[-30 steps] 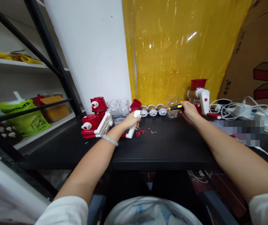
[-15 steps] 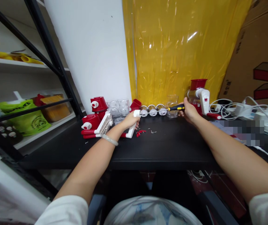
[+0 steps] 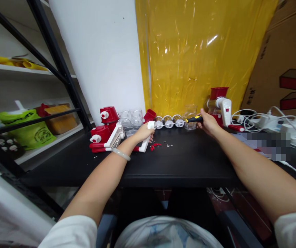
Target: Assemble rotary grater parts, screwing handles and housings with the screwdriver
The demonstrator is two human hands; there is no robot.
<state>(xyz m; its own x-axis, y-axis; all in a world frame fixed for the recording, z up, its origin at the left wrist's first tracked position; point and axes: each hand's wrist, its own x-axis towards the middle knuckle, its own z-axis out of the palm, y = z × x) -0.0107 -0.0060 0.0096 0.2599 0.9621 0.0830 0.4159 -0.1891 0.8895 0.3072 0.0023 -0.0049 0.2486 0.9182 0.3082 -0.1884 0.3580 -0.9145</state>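
My left hand (image 3: 145,132) is closed around a white crank handle (image 3: 145,144) with a red grip, held just above the black table. In my right hand (image 3: 208,123) is a screwdriver (image 3: 194,119) with a yellow and black handle, its long shaft pointing left. The tip of the shaft reaches the upper end of the crank handle; the exact contact is too small to make out. Small red pieces (image 3: 155,146) and several tiny screws (image 3: 169,145) lie on the table right of my left hand. More white crank handles with red grips (image 3: 113,139) lie left of it.
Behind my hands stand metal grater drums (image 3: 168,122), clear plastic parts (image 3: 131,118) and red housings (image 3: 108,114). An assembled red and white rotary grater (image 3: 219,106) is at the right, near white cables and power strips (image 3: 269,121). A black-framed shelf (image 3: 67,82) borders the left.
The screwdriver handle and my right hand have shifted very slightly left and turned a little. My left hand and the crank handle stay where they were.
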